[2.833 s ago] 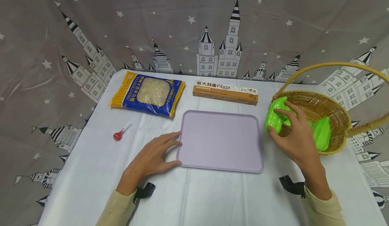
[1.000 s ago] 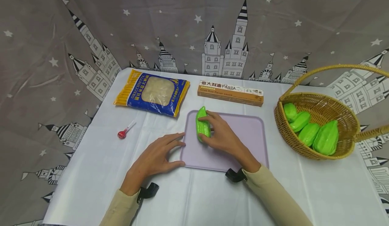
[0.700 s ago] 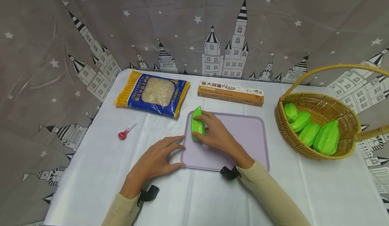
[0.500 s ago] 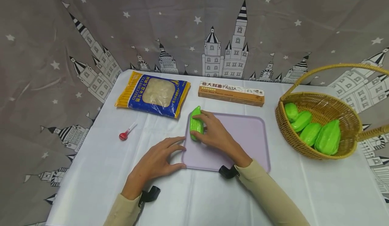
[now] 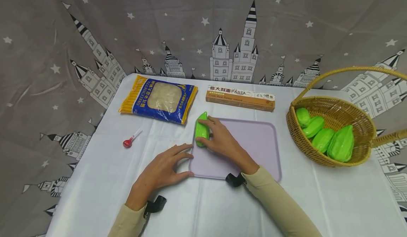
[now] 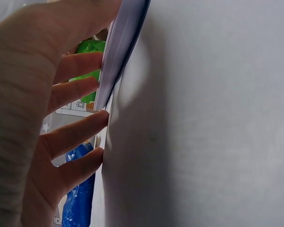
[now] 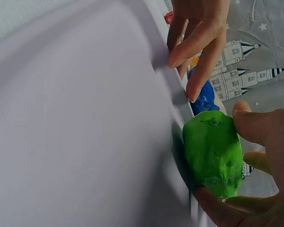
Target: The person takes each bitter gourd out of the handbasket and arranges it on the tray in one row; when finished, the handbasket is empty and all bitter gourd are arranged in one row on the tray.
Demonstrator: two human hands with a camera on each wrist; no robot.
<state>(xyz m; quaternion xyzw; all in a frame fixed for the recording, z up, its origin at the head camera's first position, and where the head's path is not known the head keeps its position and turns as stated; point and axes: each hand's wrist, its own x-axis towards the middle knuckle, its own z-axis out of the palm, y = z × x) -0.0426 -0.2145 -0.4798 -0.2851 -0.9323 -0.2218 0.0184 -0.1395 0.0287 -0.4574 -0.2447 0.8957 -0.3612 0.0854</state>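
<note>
The right hand held a green fruit between thumb and fingers at the far left corner of a lilac tray; whether the fruit touched the tray could not be told. The left hand, fingers spread, lay at the tray's left edge. Behind the tray was a pasta box, left of that a blue and yellow bag, and nearer, a red lollipop. On the surface, to the right, a wicker basket contained four more green fruits.
</note>
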